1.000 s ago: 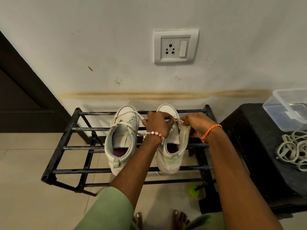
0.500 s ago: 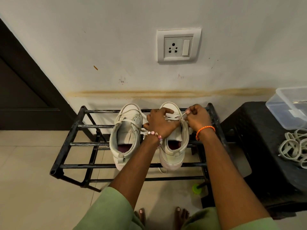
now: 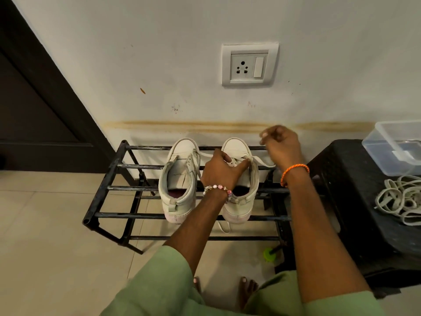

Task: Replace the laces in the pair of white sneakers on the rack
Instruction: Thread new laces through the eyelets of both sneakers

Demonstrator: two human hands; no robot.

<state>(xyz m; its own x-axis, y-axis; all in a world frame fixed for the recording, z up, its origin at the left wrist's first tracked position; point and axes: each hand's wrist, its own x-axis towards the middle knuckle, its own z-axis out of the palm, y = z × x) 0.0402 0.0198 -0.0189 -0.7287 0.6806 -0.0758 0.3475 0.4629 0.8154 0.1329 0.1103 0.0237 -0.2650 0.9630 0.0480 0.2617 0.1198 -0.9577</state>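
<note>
left hand [image 3: 222,171] grips right sneaker [image 3: 239,185] | right hand [image 3: 281,142] blurred, perhaps pulling lace [image 3: 262,161]

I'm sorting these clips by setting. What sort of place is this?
Probably a home, likely by a doorway: a low black shoe rack holding white sneakers stands on a tiled floor against a scuffed wall with a socket, beside a dark door.

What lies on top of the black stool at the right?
On the black stool lie a clear plastic box and a loose heap of white laces. The box's contents cannot be made out.
</note>
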